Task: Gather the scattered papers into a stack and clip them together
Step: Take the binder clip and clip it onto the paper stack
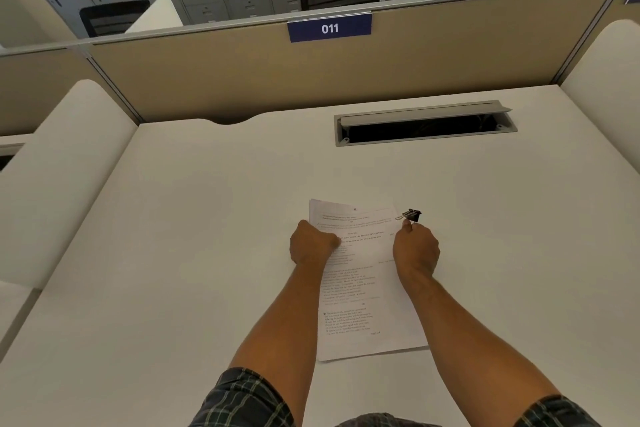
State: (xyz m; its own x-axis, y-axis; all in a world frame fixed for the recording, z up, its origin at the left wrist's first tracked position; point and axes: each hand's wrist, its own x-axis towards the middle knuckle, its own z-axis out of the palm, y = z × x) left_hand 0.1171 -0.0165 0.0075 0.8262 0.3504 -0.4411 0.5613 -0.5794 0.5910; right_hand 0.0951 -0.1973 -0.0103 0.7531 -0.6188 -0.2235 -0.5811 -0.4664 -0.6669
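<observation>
A stack of printed white papers (360, 288) lies on the white desk (207, 236), its long side running away from me. My left hand (311, 246) rests as a fist on the stack's upper left part, holding it down. At the stack's far right corner my right hand (415, 250) pinches the wire handles of a black binder clip (412, 215). The clip sits at the corner's edge; whether its jaws are over the sheets I cannot tell.
A grey cable slot (426, 126) with its lid raised is set into the desk at the back right. A beige partition (242, 80) with a blue "011" sign (329, 28) closes the far side. White side dividers (52, 166) flank the desk.
</observation>
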